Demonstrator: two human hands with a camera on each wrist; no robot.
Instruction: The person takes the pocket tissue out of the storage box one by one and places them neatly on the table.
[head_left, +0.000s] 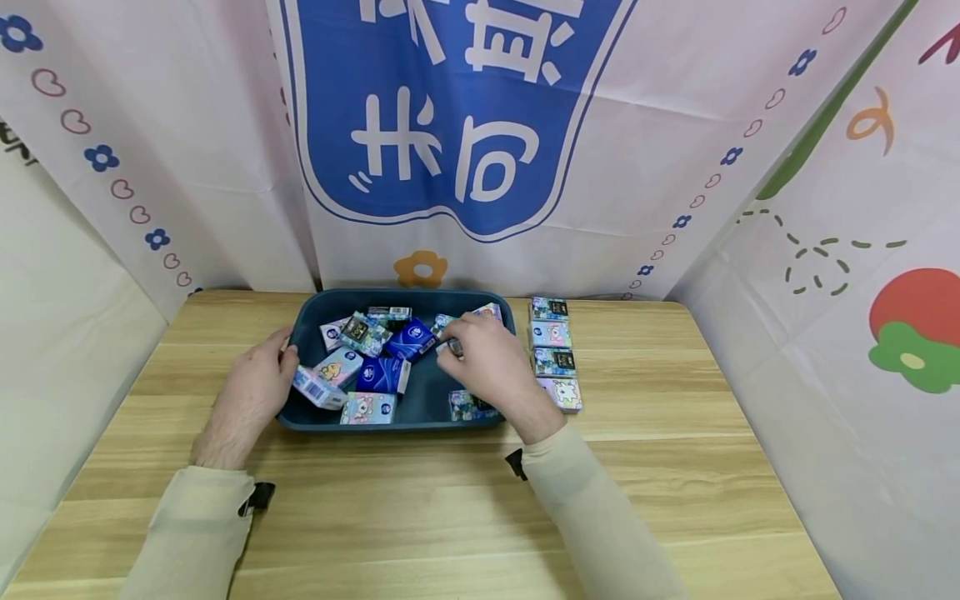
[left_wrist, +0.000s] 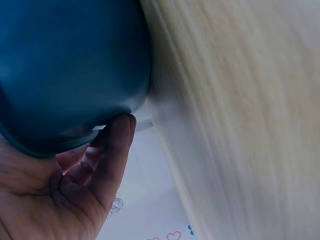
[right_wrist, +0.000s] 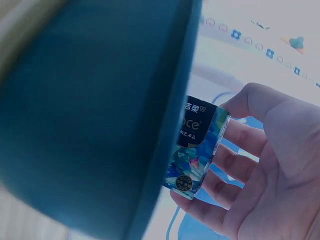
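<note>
Four packets lie rightward of the right hand, which pinches another packet; the left hand grips the tray.

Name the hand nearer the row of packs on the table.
Right. The right hand is over the tray, at the end beside the row of packs; the left hand grips the opposite end.

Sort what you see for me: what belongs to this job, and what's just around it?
Likely in the job:
left hand, gripping the teal bin
right hand, holding a patterned pack
packs inside the bin
row of four packs beside it

Just surroundings:
wooden table
printed curtain
</note>
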